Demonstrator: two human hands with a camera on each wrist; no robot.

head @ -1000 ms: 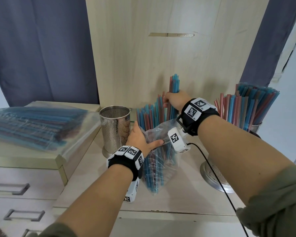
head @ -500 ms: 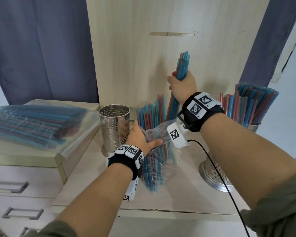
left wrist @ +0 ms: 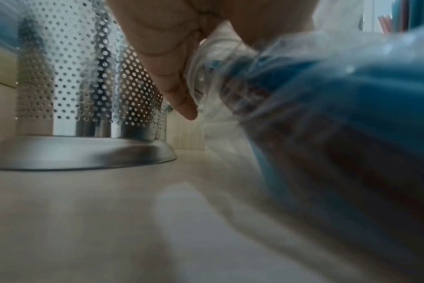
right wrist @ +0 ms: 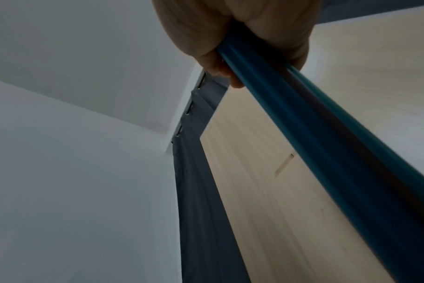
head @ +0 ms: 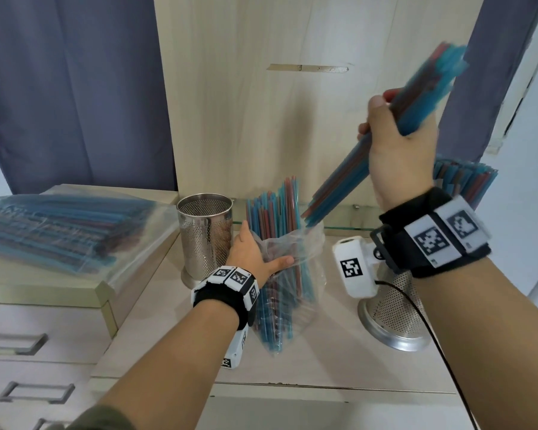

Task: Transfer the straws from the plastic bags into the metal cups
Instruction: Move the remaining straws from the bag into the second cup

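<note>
My right hand [head: 398, 144] grips a bundle of blue and red straws [head: 426, 94], lifted and tilted up to the right; its lower ends hang just above the bag's mouth. The same bundle of straws [right wrist: 327, 143] runs from my right hand [right wrist: 240, 38] in the right wrist view. My left hand [head: 255, 252] holds the clear plastic bag [head: 289, 274] upright on the counter, with more straws [head: 274, 212] standing in it. An empty perforated metal cup [head: 205, 234] stands left of the bag. A second metal cup [head: 398, 308], full of straws [head: 466, 181], stands at the right.
A sealed bag of straws [head: 59, 231] lies on a raised box at the left, above drawers [head: 22, 339]. A wooden panel [head: 292, 119] backs the counter. A black cable [head: 432, 336] runs from my right wrist across the counter's front right.
My right hand has pulled the straw bundle up out of the bag and swung it up and to the right. The left hand has stayed on the bag.
</note>
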